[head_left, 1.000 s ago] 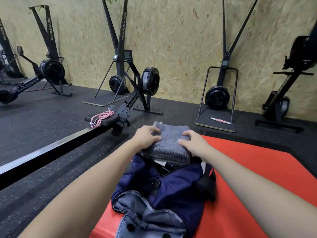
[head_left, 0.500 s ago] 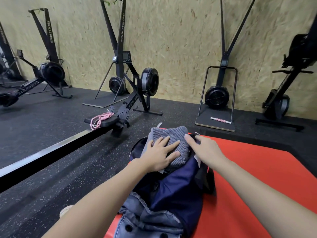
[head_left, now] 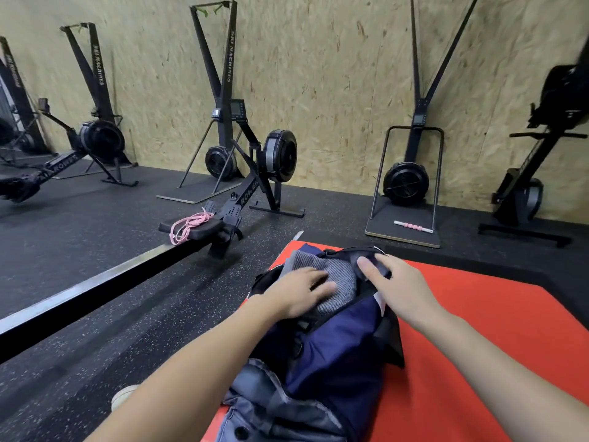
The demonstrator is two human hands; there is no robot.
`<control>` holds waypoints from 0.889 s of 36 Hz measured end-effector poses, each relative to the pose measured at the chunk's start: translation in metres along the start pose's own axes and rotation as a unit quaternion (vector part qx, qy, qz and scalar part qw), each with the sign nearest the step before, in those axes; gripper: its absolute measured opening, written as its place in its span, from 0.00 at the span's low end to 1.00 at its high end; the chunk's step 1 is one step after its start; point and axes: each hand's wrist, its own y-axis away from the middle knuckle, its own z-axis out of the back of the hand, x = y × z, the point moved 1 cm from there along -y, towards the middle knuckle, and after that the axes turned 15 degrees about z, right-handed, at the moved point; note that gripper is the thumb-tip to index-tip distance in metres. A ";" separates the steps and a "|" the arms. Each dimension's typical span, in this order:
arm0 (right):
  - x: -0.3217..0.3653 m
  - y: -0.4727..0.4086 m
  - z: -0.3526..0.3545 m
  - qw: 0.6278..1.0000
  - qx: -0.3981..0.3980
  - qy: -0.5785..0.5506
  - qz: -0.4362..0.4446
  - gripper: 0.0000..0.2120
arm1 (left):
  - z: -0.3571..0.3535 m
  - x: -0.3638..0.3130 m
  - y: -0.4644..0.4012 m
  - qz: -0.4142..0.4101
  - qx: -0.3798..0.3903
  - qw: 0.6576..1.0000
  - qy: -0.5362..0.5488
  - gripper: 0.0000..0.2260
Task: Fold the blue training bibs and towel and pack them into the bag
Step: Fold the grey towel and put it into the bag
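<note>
The left hand (head_left: 298, 290) lay flat on the grey towel (head_left: 331, 280), its fingers spread and straight, pressing the folded cloth down into the open mouth of the navy bag (head_left: 338, 352). The towel sat directly under that palm and reached past the fingertips, part of it tucked inside the bag and the far part rising above the opening. The right hand (head_left: 398, 285) was just beside the left, across the towel from it. Its fingers were loosely extended and rested on the dark rim of the bag's opening, and it gripped nothing that could be made out. No blue bibs showed in the opening; they may have been under the towel, but that could not be told. The bag lay on a red mat (head_left: 478, 330) beneath both forearms.

To do this step well, the left palm would probably need to push evenly from the near edge toward the far one so the fold stayed flat. The right hand would best hold the rim wide and lifted, so the cloth would not catch on the zipper edge.
</note>
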 end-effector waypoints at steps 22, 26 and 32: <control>0.001 -0.010 0.020 0.998 -0.005 -0.058 -0.038 0.36 | 0.117 0.000 0.003 0.187 -0.267 0.935 0.137 0.11; 0.004 -0.021 0.035 0.988 -0.030 -0.135 -0.072 0.47 | 0.141 -0.024 0.010 0.163 -0.235 0.955 0.077 0.12; -0.007 -0.011 0.059 0.978 -0.078 -0.182 -0.068 0.42 | 0.155 -0.055 0.031 0.131 -0.233 0.961 0.066 0.14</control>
